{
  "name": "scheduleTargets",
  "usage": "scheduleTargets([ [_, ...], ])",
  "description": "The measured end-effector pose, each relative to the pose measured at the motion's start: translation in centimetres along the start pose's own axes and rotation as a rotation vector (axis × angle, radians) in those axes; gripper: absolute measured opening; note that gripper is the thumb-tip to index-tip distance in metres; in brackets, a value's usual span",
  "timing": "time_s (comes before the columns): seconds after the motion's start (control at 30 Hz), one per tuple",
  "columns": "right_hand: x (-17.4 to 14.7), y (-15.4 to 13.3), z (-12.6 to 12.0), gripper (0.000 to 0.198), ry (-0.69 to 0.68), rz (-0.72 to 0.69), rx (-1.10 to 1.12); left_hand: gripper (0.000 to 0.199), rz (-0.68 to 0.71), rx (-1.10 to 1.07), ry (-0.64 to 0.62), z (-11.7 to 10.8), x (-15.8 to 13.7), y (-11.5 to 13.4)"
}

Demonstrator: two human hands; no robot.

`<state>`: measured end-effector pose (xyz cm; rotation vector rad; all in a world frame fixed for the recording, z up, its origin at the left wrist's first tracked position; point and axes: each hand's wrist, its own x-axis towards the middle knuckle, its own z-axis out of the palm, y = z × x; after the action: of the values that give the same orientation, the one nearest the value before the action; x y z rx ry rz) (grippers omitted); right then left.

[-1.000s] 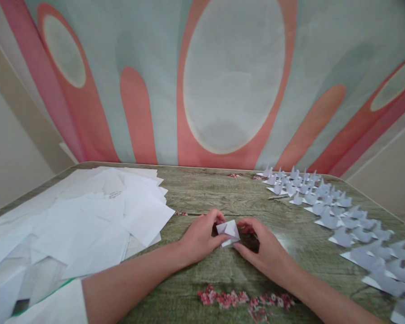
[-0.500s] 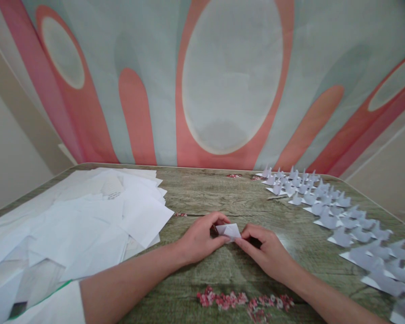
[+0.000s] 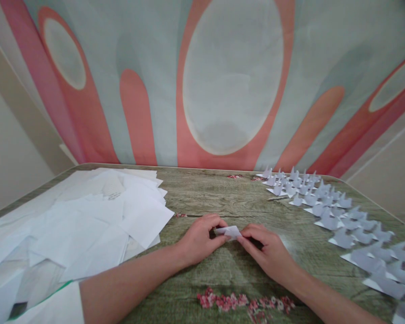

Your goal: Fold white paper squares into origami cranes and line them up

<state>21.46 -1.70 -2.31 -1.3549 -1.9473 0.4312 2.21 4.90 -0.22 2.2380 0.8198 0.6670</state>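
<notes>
A small folded piece of white paper (image 3: 232, 232) is held just above the middle of the table, between my two hands. My left hand (image 3: 202, 238) grips its left side, with the thumb below and the fingers curled over from above. At its right corner, the thumb and index finger of my right hand (image 3: 268, 249) pinch the edge. Parts of the paper are covered by my fingertips, so its full shape is hard to make out.
Loose white paper sheets (image 3: 87, 225) lie in a wide overlapping heap on the left. Several rows of folded white paper birds (image 3: 344, 238) stand along the right side. The wood-patterned table (image 3: 202, 193) bears printed pink flowers and meets a patterned backdrop (image 3: 229, 81).
The folded paper has tilted and now looks narrower, with its top edge a little lower. Both hands keep their grip and have barely moved.
</notes>
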Motion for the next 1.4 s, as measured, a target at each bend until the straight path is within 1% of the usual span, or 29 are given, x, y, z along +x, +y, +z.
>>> scheduleTargets([
  [0.07, 0.1, 0.1, -0.1, 0.018, 0.051, -0.076, -0.087, 0.016, 0.036, 0.003, 0.015, 0.0, -0.1, -0.1],
  [0.1, 0.1, 0.1, -0.2, 0.018, 0.075, -0.123, -0.134, 0.016, 0.059, 0.005, 0.022, 0.1, -0.1, -0.1],
  [0.2, 0.1, -0.1, -0.5, 0.016, 0.127, -0.249, -0.267, 0.006, 0.122, 0.035, 0.045, 0.2, -0.3, -0.4],
  [0.23, 0.1, -0.2, -0.6, 0.015, 0.137, -0.279, -0.303, 0.010, 0.137, 0.058, 0.051, 0.3, -0.4, -0.5],
  [0.3, 0.1, -0.5, -0.8, 0.014, 0.151, -0.328, -0.358, 0.016, 0.164, 0.118, 0.058, 0.3, -0.5, -0.6],
  [0.47, 0.0, -0.9, -0.9, 0.015, 0.154, -0.408, -0.471, 0.017, 0.199, 0.255, 0.044, 0.1, -0.6, -0.3],
  [0.57, -0.1, -0.5, -0.7, 0.021, 0.114, -0.399, -0.524, 0.008, 0.197, 0.284, -0.007, 0.0, -0.6, 0.0],
  [0.67, -0.2, 0.1, -0.4, 0.023, 0.065, -0.383, -0.544, 0.016, 0.190, 0.279, -0.044, 0.1, -0.6, 0.0],
  [0.83, -0.1, 0.5, -0.3, 0.023, 0.013, -0.349, -0.539, 0.010, 0.166, 0.276, -0.064, 0.1, -0.5, -0.1],
  [1.03, -0.2, 0.0, -0.4, 0.019, -0.021, -0.281, -0.466, 0.008, 0.147, 0.305, -0.104, 0.0, -0.4, 0.0],
  [1.17, -0.2, 0.2, -0.4, 0.016, -0.044, -0.241, -0.409, 0.007, 0.135, 0.301, -0.116, 0.0, -0.4, 0.1],
  [1.3, 0.0, 0.5, -0.5, 0.010, -0.068, -0.143, -0.276, 0.009, 0.144, 0.296, -0.123, 0.0, -0.4, 0.1],
  [1.4, 0.2, 0.5, -0.8, 0.010, -0.097, -0.052, -0.174, 0.011, 0.151, 0.296, -0.128, 0.1, -0.5, 0.1],
])
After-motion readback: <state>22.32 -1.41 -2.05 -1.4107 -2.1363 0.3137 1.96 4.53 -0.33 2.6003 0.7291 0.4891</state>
